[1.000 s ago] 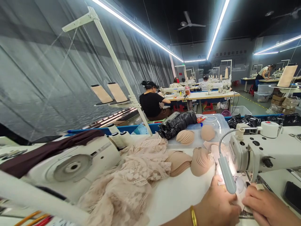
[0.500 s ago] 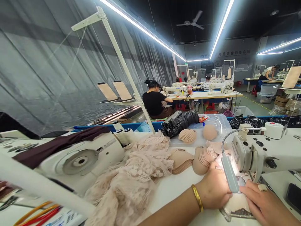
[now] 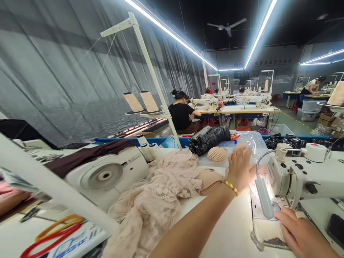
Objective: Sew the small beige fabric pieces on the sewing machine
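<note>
My left hand (image 3: 238, 166), with a ring and a gold bangle, reaches forward over the moulded beige bra cups. Its fingertips are blurred against a beige cup (image 3: 243, 146), so I cannot see whether they grip it. Just left of the wrist lies a stack of cups (image 3: 210, 180); another fanned stack (image 3: 217, 154) sits farther back. My right hand (image 3: 298, 227) rests on the sewing machine bed by the needle area, fingers stretched out and holding nothing. A grey lamp (image 3: 263, 199) on a bent neck partly covers the presser foot of the sewing machine (image 3: 301, 173).
Beige lace fabric (image 3: 156, 197) is heaped left of my forearm. A black plastic-wrapped bundle (image 3: 209, 139) lies on a clear plastic lid (image 3: 256, 143). Red and orange scissors (image 3: 53, 234) are at lower left, beside a thread stand pole (image 3: 150, 68). Co-workers sit at machines beyond.
My left hand has left the needle area and moved forward and left to the cups. The light piece under the lamp is gone from the machine bed. My right hand stays nearly in place.
</note>
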Demonstrator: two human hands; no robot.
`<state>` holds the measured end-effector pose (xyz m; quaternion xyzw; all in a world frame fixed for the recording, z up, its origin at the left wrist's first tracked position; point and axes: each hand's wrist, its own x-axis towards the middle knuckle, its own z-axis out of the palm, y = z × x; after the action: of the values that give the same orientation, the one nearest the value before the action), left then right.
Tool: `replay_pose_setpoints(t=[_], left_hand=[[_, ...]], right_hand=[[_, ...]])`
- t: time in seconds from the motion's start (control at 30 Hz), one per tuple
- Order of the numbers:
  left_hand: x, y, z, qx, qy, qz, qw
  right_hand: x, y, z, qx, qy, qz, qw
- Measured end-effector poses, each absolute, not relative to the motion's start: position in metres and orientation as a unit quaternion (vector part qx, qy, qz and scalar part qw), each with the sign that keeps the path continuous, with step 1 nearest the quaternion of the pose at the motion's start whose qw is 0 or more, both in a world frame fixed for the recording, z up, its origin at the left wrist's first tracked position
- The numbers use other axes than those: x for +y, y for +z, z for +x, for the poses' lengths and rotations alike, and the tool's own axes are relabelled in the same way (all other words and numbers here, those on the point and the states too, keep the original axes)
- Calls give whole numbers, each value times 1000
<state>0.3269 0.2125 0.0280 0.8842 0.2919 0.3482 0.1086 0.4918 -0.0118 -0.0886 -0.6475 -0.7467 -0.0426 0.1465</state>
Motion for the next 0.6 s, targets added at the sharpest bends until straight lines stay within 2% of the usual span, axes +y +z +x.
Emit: replay_pose_setpoints(t=[0.17,0.37,0.47,0.53,0.6], left_hand=[[248,45,337,341,366,847,183],[209,76,272,279,501,808,134],[163,41,247,185,449,868,99],[139,0,243,62,307,950,-6],[126,-36,247,-3,237,969,-65]], right_hand=[[-13,-90,492,-750,-48,-639,161],[-13,-85,488,-742,-53,-643,183],[-13,-81,487,-741,-55,-641,192],[-12,-80,486,-743,-63,-635,201],[-12,-78,484,-743,-64,-634,205]])
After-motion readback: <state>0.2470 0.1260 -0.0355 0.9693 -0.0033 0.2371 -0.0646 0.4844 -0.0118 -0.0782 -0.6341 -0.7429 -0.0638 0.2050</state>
